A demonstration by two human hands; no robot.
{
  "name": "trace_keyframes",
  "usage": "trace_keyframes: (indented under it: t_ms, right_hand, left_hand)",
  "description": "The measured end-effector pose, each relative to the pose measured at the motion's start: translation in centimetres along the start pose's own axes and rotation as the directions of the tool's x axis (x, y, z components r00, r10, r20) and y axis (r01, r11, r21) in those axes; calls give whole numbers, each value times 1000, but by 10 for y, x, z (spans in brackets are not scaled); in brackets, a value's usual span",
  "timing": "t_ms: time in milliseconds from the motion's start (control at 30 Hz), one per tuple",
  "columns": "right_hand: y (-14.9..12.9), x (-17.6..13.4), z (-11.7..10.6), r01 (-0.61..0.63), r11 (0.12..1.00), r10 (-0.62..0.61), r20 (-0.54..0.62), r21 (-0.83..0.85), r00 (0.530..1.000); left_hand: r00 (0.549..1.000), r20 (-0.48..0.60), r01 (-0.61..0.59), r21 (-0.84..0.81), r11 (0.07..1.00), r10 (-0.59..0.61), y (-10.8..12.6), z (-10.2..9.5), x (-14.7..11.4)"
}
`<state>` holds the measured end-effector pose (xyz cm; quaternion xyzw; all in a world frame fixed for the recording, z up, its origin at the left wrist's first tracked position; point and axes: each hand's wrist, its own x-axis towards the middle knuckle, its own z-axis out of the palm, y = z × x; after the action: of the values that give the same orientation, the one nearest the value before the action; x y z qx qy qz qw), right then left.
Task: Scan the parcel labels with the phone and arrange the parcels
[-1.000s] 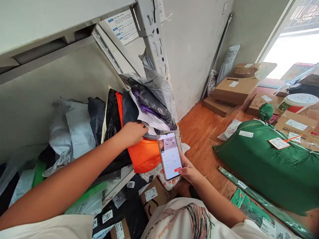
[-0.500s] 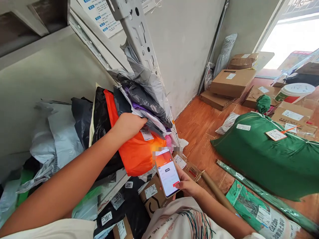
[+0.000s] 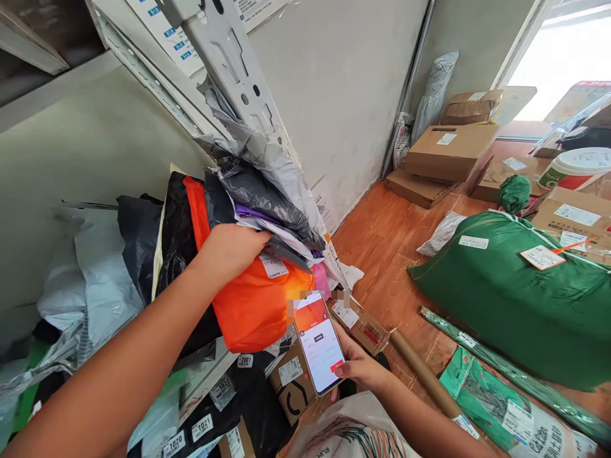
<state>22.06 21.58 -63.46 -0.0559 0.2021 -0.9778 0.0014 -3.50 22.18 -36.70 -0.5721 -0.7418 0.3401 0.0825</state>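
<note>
My left hand (image 3: 235, 249) reaches into a row of upright parcel bags. Its fingers curl in between an orange parcel bag (image 3: 252, 308) and several grey and white mailers (image 3: 272, 197); the fingertips are mostly hidden, so which bag they grip is unclear. A white label (image 3: 273, 265) shows on the orange bag just below that hand. In my right hand (image 3: 356, 366) is a smartphone (image 3: 319, 346), held upright with the thumb on a red button low on its lit screen. Black bags (image 3: 179, 235) stand to the left of the orange one.
A metal shelf post (image 3: 238, 76) rises beside the bags. Labelled parcels (image 3: 203, 426) lie below. On the wooden floor (image 3: 367, 235) to the right are a big green sack (image 3: 496, 286), a cardboard tube (image 3: 422, 372), stacked boxes (image 3: 449, 152) and a white bucket (image 3: 580, 166).
The view has shifted slightly, so the shelf, bags and left hand appear further left and a little lower. Both hands keep their places on the bags and the smartphone.
</note>
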Motion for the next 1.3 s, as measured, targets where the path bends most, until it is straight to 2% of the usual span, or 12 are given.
trace_keyframes:
  t_ms: [433, 767, 1300]
  right_hand:
    - [-9, -2, 2, -47, 999, 47, 51, 2, 998]
    - [-7, -4, -6, -52, 999, 52, 28, -8, 998]
    - [-12, -3, -1, -70, 997, 70, 5, -18, 998]
  left_hand:
    - [1000, -12, 19, 9, 1000, -19, 2, 1, 1]
    - [1000, -16, 24, -5, 1000, -24, 2, 0, 2]
    - [999, -18, 43, -37, 998, -43, 5, -2, 4]
